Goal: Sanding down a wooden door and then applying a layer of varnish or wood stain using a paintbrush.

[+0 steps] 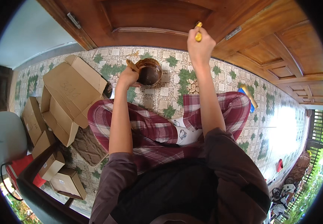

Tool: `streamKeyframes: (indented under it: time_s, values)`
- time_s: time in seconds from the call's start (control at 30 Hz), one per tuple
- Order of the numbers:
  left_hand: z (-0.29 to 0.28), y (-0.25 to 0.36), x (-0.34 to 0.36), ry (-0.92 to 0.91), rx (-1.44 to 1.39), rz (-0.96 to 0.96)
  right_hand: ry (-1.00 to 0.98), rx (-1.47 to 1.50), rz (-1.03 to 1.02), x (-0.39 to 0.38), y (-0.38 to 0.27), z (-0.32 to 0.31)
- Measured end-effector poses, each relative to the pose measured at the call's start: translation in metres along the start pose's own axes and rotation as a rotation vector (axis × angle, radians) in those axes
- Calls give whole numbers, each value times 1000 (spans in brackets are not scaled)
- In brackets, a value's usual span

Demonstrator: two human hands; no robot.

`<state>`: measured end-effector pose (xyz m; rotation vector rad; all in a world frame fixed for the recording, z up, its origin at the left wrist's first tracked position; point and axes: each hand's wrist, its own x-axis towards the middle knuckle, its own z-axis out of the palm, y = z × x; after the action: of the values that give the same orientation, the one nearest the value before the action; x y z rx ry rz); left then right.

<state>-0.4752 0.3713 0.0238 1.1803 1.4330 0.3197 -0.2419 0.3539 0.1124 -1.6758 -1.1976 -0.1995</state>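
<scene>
My right hand is raised in front of the brown wooden door. It is closed around a yellow-handled tool, whose working end is hidden by the hand and too small to make out. Lower and to the left, my left hand is at the left side of a round brown-stained bucket. Its fingers are curled, and a tan flat piece sticks up past them by the bucket rim. Something dark brown lies inside the bucket, which stands upright on the patterned tile floor.
An opened cardboard box lies at my left, with smaller cardboard boxes behind it. A brown mat is beside my crossed legs. A blue and tan roll-shaped thing lies by my right knee. Another panelled door continues on the right.
</scene>
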Motion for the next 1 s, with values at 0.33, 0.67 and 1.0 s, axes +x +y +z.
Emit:
streamKeyframes:
  time_s: [0.33,0.67,1.0]
  values:
    - [-2,-7,-3,217,506,103,-75,55,-314,-37,84,-23]
    - [5,3,-10,227,718,127,170,557,66,-20,101,-60]
    - [-6,-6,-16,164,783,89,326,796,199,17,53,-88]
